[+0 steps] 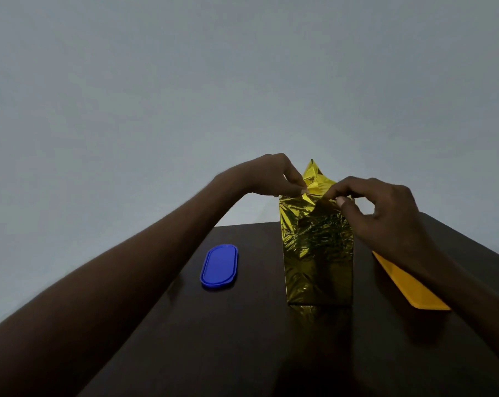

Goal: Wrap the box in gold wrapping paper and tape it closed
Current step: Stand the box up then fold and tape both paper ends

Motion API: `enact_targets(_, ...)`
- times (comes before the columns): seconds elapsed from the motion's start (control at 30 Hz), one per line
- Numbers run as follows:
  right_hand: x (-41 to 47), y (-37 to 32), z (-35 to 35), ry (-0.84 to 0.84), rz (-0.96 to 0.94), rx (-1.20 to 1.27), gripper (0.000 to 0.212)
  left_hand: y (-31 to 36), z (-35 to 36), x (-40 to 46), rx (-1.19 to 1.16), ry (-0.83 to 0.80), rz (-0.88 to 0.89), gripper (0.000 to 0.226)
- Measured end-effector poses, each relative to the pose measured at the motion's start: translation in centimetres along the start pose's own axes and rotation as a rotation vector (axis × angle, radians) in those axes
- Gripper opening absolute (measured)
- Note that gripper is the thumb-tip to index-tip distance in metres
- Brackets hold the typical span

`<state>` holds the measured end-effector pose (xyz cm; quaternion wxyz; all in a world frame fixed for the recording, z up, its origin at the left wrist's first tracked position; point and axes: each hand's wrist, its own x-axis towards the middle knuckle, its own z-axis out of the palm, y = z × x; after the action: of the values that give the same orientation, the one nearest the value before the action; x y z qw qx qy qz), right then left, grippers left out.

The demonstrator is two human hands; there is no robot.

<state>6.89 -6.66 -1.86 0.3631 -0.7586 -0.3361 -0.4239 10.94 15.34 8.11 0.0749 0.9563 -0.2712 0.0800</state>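
left hand [274, 176]: bare, no rings | right hand [385, 213]: bare | forearms: bare, sleeveless

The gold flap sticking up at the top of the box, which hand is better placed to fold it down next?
Probably the left hand: it pinches the gold paper right beside the upright flap.

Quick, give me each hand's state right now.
Left hand: pinching the gold wrapping paper at the box's top edge.
Right hand: pinching the same paper's top fold.
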Motion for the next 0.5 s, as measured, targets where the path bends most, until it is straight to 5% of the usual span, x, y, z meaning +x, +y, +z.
enact_targets(0.5,-0.79,0.12,0.11,-0.027,-0.047,0.020,0.011,0.76,0.27,-0.14,-0.060,0.021,-0.050,0.041)
